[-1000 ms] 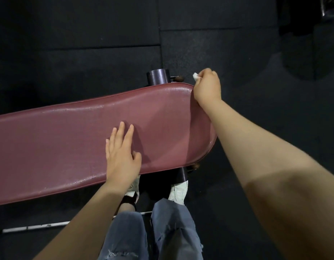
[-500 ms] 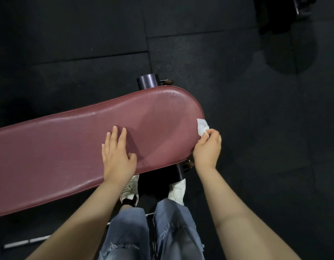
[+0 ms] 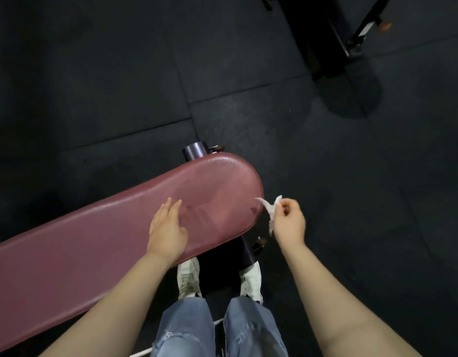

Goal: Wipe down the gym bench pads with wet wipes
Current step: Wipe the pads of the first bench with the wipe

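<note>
Left hand (image 3: 168,229) lies flat on the pad (image 3: 94,240); right hand (image 3: 288,220) pinches the crumpled wipe (image 3: 270,210) just off the pad's end. Better to unfold the wipe, then press flat.

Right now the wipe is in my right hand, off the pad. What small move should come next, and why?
Probably bring the right hand back left until the wet wipe touches the pad again. The wipe hangs crumpled just beside the pad's rounded end, apart from it, while the left hand lies flat on top, and the long stretch of pad to its left looks within reach for wiping.
</note>
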Demonstrator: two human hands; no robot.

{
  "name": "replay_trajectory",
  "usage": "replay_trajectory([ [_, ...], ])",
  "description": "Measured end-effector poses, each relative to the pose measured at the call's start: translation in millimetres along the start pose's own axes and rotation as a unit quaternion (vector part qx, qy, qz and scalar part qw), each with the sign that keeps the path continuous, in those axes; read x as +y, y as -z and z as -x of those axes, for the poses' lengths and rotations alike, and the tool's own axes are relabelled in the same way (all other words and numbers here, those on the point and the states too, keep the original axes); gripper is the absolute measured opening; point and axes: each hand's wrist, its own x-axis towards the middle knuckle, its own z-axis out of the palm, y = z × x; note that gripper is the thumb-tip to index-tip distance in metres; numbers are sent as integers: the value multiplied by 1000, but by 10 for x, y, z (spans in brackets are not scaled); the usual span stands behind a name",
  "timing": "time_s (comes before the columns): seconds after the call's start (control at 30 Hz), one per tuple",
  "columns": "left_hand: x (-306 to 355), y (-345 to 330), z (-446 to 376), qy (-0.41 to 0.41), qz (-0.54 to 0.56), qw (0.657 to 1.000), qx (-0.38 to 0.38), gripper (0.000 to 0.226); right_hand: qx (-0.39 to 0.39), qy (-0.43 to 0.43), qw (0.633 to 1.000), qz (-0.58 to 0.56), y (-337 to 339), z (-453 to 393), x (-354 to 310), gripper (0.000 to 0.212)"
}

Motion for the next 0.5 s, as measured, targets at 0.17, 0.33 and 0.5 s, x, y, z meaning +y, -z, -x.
replay_trajectory([
  [0.17, 598, 544, 262, -111, 38, 993, 3, 67, -35, 35, 992, -114, 659, 269, -811, 11],
  [0.33, 1228, 1159, 642, -227, 105, 967, -38, 59, -86, 81, 981, -154, 1126, 847, -1489, 12],
  [0.5, 1555, 1809, 1162, -214, 268, 932, -118, 40, -130, 123, 966, -186, 1414, 1490, -1977, 15],
])
